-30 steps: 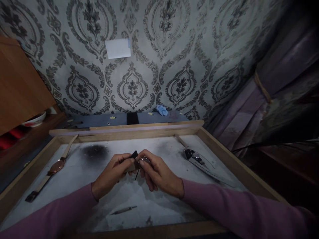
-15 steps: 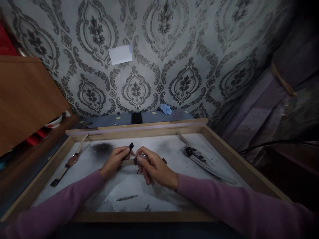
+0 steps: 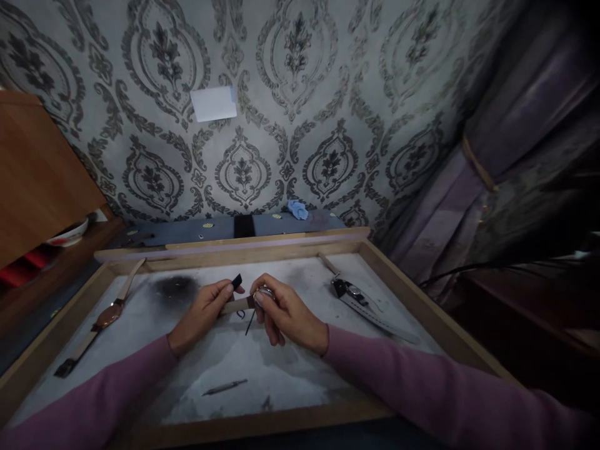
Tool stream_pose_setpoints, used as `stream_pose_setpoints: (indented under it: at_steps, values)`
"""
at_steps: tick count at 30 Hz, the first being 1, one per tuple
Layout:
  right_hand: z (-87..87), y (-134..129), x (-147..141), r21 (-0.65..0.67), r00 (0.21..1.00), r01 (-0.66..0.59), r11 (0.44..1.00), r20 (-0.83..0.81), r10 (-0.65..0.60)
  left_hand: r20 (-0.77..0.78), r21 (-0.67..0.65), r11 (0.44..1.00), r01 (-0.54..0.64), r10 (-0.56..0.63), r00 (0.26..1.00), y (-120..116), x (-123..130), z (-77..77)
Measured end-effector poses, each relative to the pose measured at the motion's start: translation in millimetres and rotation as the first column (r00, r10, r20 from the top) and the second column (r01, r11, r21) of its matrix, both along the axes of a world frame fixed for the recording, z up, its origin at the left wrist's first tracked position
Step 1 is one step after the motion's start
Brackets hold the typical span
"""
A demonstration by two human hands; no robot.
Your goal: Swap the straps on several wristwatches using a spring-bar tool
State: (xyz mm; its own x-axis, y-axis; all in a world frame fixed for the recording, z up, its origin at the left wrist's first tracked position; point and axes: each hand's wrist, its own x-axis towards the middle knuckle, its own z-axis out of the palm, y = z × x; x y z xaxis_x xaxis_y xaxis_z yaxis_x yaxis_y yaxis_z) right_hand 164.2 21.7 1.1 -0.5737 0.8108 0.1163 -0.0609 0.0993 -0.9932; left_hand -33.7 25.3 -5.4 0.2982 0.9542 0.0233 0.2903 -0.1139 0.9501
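Observation:
My left hand (image 3: 202, 310) is closed, with a small black piece (image 3: 237, 280) between thumb and forefinger; I cannot tell whether it is the strap's end. A pale watch strap (image 3: 233, 307) runs from under those fingers to my right hand (image 3: 291, 307). The right fingers are wrapped round the wristwatch (image 3: 266, 292), whose round silvery case is partly covered by them. A thin dark strip (image 3: 250, 322) hangs just below the case. On the white work surface under my hands lies a slim metal tool (image 3: 225, 387).
Wooden edges (image 3: 398, 275) frame the tray. A watch with a copper-coloured case (image 3: 109, 316) lies at its left, and another watch with dark parts (image 3: 352, 292) at its right. Behind the tray sits a crumpled blue cloth (image 3: 297, 210). A wooden cabinet (image 3: 42, 181) stands left.
The camera view has swung a little to the right, so things sit further left in the picture. Both hands keep their grip; the dark strip below the watch case shows more clearly.

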Motion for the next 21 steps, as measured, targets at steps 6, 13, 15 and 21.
stream_pose_setpoints:
  at_steps: [6, 13, 15, 21]
  values:
    - [-0.8, 2, 0, -0.018, 0.999, 0.015, 1.000, 0.046, -0.014, -0.161, 0.177, 0.975, 0.134, -0.106, 0.981, 2, -11, 7.0]
    - [-13.1, 6, -2, -0.074, 0.998, 0.006, 0.997, 0.064, -0.001, -0.204, 0.108, 0.971, 0.214, -0.189, 0.961, -9, -5, 12.6]
    - [-15.1, 7, -3, -0.086, 0.998, -0.006, 0.996, 0.061, 0.011, -0.241, 0.139, 0.968, 0.210, -0.172, 0.955, -12, -3, 11.9]
    - [-12.9, 5, -3, -0.119, 0.999, -0.033, 0.992, 0.039, 0.038, -0.239, 0.176, 0.965, 0.194, -0.149, 0.960, -16, 0, 5.1]
